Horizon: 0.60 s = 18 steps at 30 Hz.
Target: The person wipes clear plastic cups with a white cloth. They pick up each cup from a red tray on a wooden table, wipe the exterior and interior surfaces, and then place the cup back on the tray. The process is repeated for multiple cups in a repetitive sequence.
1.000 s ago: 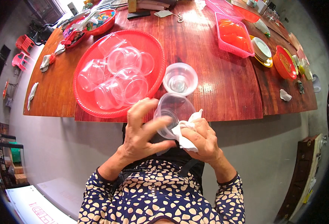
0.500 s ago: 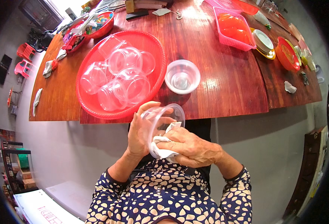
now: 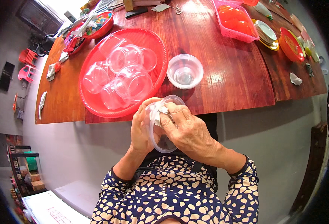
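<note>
My left hand is wrapped round a clear plastic bowl, tipped so its mouth faces my right hand. Inside the bowl, my right hand presses a white cloth against the wall with its fingers. Both hands are just off the front edge of the table. Beyond them on the tabletop stands a clear round container, seemingly a small stack. To its left, a wide red plastic tray holds several clear bowls lying at various angles.
A pink basket with orange-red contents stands at the back right. Near it are white plates and an orange-red basin. A red basket of small items sits back left. Crumpled white scraps lie on the wooden table.
My right hand has moved up and deeper into the bowl with the cloth. The bowl has turned slightly in my left hand. The view has shifted a little.
</note>
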Tool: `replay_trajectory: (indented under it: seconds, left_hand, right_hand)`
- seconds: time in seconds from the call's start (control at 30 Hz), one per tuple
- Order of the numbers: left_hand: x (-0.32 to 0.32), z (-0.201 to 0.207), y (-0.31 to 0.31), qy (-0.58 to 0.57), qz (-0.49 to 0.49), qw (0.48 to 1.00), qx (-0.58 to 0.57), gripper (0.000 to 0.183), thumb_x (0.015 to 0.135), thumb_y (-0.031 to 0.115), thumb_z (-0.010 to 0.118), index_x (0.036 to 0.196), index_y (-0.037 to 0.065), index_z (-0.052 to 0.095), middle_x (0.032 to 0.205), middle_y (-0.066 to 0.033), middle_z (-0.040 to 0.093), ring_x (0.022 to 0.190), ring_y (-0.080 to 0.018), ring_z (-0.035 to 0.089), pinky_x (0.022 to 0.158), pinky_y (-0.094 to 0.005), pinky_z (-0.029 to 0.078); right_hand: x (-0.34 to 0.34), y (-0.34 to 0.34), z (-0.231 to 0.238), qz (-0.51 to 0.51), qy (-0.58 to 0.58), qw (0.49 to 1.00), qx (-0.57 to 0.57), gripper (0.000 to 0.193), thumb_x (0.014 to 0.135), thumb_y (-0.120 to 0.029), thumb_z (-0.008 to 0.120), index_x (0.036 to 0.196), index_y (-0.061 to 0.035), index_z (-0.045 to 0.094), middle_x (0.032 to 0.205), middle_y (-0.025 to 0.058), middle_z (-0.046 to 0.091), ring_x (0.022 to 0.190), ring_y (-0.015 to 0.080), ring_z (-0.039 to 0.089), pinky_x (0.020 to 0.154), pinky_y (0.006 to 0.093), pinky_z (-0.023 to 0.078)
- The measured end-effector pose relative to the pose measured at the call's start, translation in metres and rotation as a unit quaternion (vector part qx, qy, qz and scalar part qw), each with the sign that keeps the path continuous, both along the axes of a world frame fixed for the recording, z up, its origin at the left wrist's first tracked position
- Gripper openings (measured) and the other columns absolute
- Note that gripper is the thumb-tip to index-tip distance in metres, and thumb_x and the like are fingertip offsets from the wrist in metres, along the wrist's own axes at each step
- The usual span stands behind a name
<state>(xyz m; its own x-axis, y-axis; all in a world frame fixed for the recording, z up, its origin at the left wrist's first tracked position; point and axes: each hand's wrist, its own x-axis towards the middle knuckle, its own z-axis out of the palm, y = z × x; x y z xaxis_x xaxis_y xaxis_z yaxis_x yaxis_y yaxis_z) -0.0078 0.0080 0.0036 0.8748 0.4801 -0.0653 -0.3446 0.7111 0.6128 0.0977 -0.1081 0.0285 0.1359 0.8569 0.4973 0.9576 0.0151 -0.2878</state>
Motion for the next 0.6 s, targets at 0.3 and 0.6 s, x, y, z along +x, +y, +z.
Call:
replay_trajectory:
  seconds: [0.3,0.6]
  left_hand:
    - [-0.001,-0.014,-0.004,0.024,-0.034,0.999,-0.019,0.055,0.097,0.047,0.028,0.129,0.003,0.036,0.120,-0.0279,0.054,0.102,-0.0418,0.058,0.090,-0.0493,0.048]
    - [-0.004,-0.008,-0.007,-0.016,0.066,0.989,0.129,0.055,0.097,0.046,0.033,0.128,0.001,0.041,0.120,-0.0170,0.055,0.113,-0.0266,0.053,0.100,-0.0389,0.041]
  right_hand:
    - [-0.002,0.004,0.000,0.213,0.318,0.924,0.003,0.034,0.072,-0.004,0.066,0.106,0.0006,0.057,0.100,0.0193,0.060,0.097,0.0364,0.058,0.087,0.0453,0.045]
    - [-0.020,0.010,0.010,-0.062,0.135,0.989,0.006,0.042,0.076,-0.006,0.059,0.116,0.0060,0.052,0.108,0.0232,0.056,0.098,0.0385,0.057,0.082,0.0380,0.053]
